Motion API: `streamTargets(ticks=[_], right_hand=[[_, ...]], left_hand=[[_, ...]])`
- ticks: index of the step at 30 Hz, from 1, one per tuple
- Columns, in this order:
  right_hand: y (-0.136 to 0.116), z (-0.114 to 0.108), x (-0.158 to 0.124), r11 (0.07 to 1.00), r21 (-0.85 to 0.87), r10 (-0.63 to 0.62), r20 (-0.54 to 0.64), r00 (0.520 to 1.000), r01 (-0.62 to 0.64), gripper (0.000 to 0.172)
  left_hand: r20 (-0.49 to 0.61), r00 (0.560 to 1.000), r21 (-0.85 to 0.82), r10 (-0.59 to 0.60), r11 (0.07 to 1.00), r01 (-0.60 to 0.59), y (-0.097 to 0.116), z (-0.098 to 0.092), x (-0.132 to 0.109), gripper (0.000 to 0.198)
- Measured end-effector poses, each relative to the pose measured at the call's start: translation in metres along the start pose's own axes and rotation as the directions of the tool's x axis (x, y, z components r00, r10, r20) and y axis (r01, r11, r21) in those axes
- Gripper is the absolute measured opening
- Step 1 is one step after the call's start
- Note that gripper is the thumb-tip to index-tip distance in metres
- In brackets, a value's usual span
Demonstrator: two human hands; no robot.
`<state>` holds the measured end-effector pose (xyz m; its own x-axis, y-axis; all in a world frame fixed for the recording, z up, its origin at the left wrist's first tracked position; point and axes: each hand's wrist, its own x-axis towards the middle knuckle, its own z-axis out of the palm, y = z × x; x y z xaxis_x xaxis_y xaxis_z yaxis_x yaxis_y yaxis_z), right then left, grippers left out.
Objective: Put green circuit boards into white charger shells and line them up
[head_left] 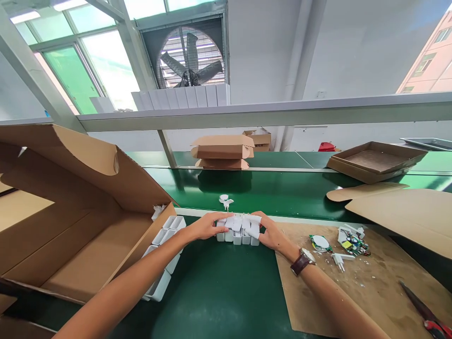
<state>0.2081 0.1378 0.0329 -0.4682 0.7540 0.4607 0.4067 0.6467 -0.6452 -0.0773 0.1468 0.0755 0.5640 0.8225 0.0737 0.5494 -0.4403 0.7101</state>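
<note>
At the middle of the green work surface stands a block of small white plastic housings (237, 238) in rows, with white flaps or pieces lying across their top. My left hand (207, 226) grips the block's left end, fingers along its top and thumb on the near side. The right end is held by my right hand (271, 231), its fingers curled round the white pieces there. Just beyond the block lies a small white part (225, 201) with a round head. More white housings (164, 254) stand in rows beside the left forearm, against the cardboard box.
A large open cardboard box (84, 245) fills the left. On the right, a brown cardboard sheet (381, 282) carries circuit boards (354, 241), a white plug (342, 260) and scissors (423, 310). Flattened cardboard (406, 207), a shallow carton (377, 160) and folded boxes (223, 148) lie behind.
</note>
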Motion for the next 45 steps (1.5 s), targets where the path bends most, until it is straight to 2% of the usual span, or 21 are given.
streamTargets(ticks=[3, 11, 13, 15, 17, 19, 23, 27, 29, 31, 38, 42, 45], right_hand=[[0.004, -0.001, 0.001, 0.998, -0.043, -0.048, 0.001, 0.999, 0.048, 0.027], [0.017, -0.003, 0.001, 0.983, -0.169, -0.076, 0.021, 0.997, 0.078, 0.028], [0.012, -0.007, 0.0, 0.977, -0.19, -0.088, 0.031, 0.996, 0.093, 0.025], [0.003, -0.01, -0.002, 0.958, -0.253, -0.129, 0.036, 0.991, 0.134, 0.025], [-0.008, -0.012, -0.001, 0.918, -0.344, -0.186, 0.07, 0.98, 0.198, 0.033], [-0.018, -0.011, 0.003, 0.876, -0.415, -0.21, 0.129, 0.969, 0.245, 0.039], [-0.027, -0.005, 0.016, 0.859, -0.456, -0.167, 0.178, 0.97, 0.231, 0.026], [-0.026, -0.001, 0.024, 0.858, -0.452, -0.162, 0.209, 0.964, 0.243, 0.026], [-0.024, 0.0, 0.026, 0.86, -0.446, -0.161, 0.225, 0.961, 0.249, 0.018], [-0.021, 0.0, 0.03, 0.863, -0.441, -0.156, 0.231, 0.96, 0.247, 0.014], [-0.012, 0.006, 0.043, 0.89, -0.423, -0.104, 0.178, 0.978, 0.172, 0.023], [-0.015, 0.0, 0.034, 0.915, -0.373, -0.106, 0.146, 0.984, 0.154, 0.018], [-0.012, -0.008, 0.021, 0.932, -0.328, -0.111, 0.142, 0.984, 0.153, 0.028]], left_hand=[[-0.041, 0.999, -0.001, 0.036, 0.999, -0.036, -0.001, 0.004, -0.001, 0.041], [-0.131, 0.991, -0.031, 0.0, 1.0, -0.004, 0.0, 0.014, 0.003, 0.048], [-0.132, 0.991, -0.036, -0.021, 0.999, 0.016, 0.0, 0.012, -0.002, 0.064], [-0.12, 0.991, -0.048, -0.053, 0.998, 0.047, 0.0, 0.008, -0.008, 0.094], [-0.101, 0.991, -0.067, -0.092, 0.994, 0.085, -0.001, 0.004, -0.014, 0.105], [-0.092, 0.988, -0.083, -0.123, 0.99, 0.115, -0.002, 0.001, -0.017, 0.101], [-0.1, 0.983, -0.098, -0.153, 0.985, 0.144, -0.003, -0.002, -0.015, 0.093], [-0.093, 0.985, -0.135, -0.144, 0.982, 0.13, -0.003, -0.001, -0.012, 0.059], [-0.09, 0.986, -0.161, -0.144, 0.979, 0.128, -0.001, 0.001, -0.011, 0.053], [-0.103, 0.981, -0.186, -0.162, 0.972, 0.141, -0.001, 0.005, -0.009, 0.057], [-0.189, 0.951, -0.236, -0.244, 0.952, 0.197, -0.004, 0.019, 0.007, 0.075], [-0.196, 0.95, -0.22, -0.243, 0.955, 0.199, -0.002, 0.016, 0.001, 0.072], [-0.211, 0.957, -0.176, -0.2, 0.971, 0.164, 0.0, 0.012, -0.011, 0.072]])
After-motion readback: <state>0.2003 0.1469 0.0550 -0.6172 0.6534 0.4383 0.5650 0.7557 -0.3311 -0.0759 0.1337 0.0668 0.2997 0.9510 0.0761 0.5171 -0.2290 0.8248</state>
